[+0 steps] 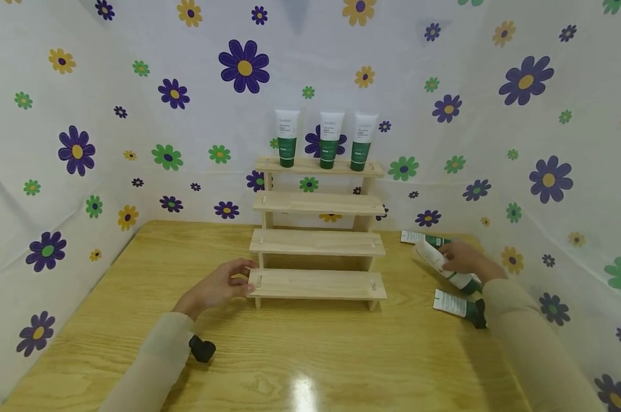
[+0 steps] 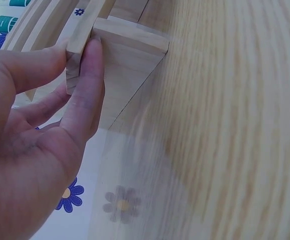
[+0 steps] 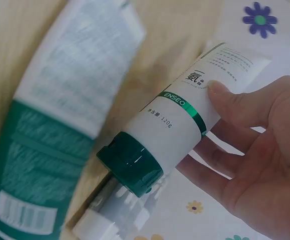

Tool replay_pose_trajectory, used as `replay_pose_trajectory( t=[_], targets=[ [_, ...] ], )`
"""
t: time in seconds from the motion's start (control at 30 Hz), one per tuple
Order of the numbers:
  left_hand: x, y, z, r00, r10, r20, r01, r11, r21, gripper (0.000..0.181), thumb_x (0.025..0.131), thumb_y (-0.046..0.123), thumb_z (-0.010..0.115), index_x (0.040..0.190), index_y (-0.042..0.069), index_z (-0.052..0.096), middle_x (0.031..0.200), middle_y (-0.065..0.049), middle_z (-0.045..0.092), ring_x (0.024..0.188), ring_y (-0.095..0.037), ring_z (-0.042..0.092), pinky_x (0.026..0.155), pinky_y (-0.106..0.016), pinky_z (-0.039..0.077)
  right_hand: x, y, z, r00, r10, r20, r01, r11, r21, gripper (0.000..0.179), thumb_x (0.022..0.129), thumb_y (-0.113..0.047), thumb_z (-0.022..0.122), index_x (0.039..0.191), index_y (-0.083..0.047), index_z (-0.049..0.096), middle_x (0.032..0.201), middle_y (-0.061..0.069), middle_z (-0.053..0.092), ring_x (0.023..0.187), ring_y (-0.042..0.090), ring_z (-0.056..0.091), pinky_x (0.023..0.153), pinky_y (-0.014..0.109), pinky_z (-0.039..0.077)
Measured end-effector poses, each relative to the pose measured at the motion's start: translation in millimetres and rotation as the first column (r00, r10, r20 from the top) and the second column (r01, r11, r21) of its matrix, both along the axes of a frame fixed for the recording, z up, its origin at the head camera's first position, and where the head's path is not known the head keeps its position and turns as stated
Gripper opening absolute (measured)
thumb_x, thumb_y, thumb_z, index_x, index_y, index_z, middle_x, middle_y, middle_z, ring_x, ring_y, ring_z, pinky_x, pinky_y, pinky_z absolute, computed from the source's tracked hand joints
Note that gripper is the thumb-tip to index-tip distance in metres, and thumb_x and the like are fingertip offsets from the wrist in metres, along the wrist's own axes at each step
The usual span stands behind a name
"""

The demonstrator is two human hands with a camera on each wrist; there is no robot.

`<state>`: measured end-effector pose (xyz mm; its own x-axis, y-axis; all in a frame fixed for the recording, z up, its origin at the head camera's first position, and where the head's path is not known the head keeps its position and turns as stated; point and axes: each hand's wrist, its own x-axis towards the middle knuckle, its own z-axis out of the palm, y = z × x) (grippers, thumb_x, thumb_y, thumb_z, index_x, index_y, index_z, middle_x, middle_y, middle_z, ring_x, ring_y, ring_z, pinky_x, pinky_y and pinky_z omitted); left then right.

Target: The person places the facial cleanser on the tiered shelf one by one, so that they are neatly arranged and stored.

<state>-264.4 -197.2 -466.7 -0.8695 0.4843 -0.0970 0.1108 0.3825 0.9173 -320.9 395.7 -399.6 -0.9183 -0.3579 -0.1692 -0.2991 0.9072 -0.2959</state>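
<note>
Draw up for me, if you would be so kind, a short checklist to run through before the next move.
1. Left hand holding the stand: ok, it pinches the bottom shelf at one end.
2. Right hand gripping the held tube: ok.
3. Cap of that tube closed: ok.
4. Held tube off the table: cannot tell.
5. Three tubes on the top shelf upright: ok.
6. Those three evenly spaced: not ok, the left gap is wider.
</note>
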Motion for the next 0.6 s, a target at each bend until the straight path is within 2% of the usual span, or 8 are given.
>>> replay_pose_trajectory(
  t=[0.3,0.43,0.6],
  targets=[
    [-2.9,2.6,1.3,1.0,-0.013,-0.005,0.013,1.0,0.008,0.055,0.101,0.017,0.067,0.149,0.004,0.043,0.135,-0.022,0.055,0.114,-0.025,0.065,0.093,-0.032,0.059,-5.6,-10.9,23.5,1.0,-0.015,-0.017,0.013,0.996,-0.086,0.045,0.094,-0.004,0.067,0.13,0.02,0.056,0.118,0.04,0.066,0.102,0.048,0.07,0.088,0.059,0.058],
    [-2.8,2.2,0.8,1.0,-0.023,-0.004,0.023,1.0,0.021,0.055,0.101,0.013,0.067,0.149,0.0,0.043,0.134,-0.024,0.055,0.111,-0.023,0.065,0.09,-0.031,0.059,-4.9,-19.3,34.7,1.0,-0.009,0.0,0.008,0.986,-0.168,0.042,0.097,-0.001,0.063,0.133,0.02,0.053,0.12,0.041,0.065,0.104,0.05,0.07,0.087,0.059,0.059],
    [-1.5,0.2,0.1,1.0,-0.026,0.01,0.026,0.999,0.046,0.055,0.101,0.011,0.066,0.149,-0.001,0.042,0.133,-0.025,0.055,0.108,-0.021,0.066,0.091,-0.033,0.059,-3.1,-27.9,47.4,0.999,0.007,-0.052,-0.018,0.974,-0.226,0.04,0.099,0.0,0.061,0.132,0.021,0.053,0.12,0.041,0.065,0.105,0.05,0.07,0.087,0.058,0.06]
  ],
)
